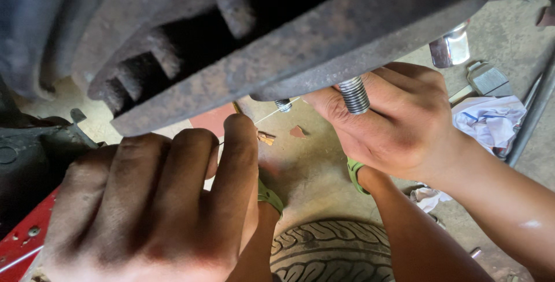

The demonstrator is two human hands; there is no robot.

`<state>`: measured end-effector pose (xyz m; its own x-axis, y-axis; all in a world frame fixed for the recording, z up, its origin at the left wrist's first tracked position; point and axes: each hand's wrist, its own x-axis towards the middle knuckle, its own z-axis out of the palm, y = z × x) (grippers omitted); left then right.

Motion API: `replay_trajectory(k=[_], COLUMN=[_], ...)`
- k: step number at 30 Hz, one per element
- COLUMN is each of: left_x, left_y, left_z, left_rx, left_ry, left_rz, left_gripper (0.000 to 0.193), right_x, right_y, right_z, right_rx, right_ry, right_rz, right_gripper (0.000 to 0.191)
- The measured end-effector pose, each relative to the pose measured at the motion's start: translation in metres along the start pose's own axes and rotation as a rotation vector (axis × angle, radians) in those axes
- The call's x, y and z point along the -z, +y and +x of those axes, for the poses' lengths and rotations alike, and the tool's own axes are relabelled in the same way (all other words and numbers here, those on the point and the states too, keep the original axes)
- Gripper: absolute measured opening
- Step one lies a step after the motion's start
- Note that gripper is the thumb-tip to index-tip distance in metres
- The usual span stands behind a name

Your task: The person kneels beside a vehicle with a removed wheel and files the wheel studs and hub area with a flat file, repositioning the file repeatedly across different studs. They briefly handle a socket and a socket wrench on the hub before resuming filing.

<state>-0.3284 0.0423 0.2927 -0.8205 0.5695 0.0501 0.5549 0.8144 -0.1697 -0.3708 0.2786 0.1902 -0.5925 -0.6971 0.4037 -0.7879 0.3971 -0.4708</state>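
Left hand (150, 201) nearest, fingers curled under rusty disc (300, 45), clamped on nothing visible | right hand (393, 123) cupped at disc's lower edge, fingers around threaded stud (354, 94) | step: steadying disc; next needs even two-handed hold | tyre (332, 253) on floor below

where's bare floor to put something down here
Bare concrete floor lies between the two hands, bordered by the tyre below and the rusty brake disc above. It is crowded at right, with a crumpled rag and metal tools.

Rough rusty metal disc (324, 45) (matt), shiny threaded stud (354, 95), ribbed rubber tyre (332, 253)
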Motion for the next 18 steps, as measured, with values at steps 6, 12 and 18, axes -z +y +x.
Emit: replay_trajectory(k=[6, 12, 18], left_x=[-0.001, 0.001, 0.002], left_y=[0.003, 0.005, -0.001], left_z=[-0.005, -0.006, 0.013], left_rx=[0.009, 0.039, -0.050], left_ry=[-0.017, -0.027, -0.033], left_rz=[-0.005, -0.017, -0.009], left_gripper=[0.035, 0.046, 0.044], right_x=[0.005, -0.005, -0.006], right_y=[0.003, 0.004, 0.009], right_z=[0.005, -0.006, -0.023], right_rx=[0.060, 0.026, 0.063], right_ry=[-0.007, 0.001, 0.009], right_rz=[-0.008, -0.010, -0.042], right_gripper=[0.041, 0.039, 0.047])
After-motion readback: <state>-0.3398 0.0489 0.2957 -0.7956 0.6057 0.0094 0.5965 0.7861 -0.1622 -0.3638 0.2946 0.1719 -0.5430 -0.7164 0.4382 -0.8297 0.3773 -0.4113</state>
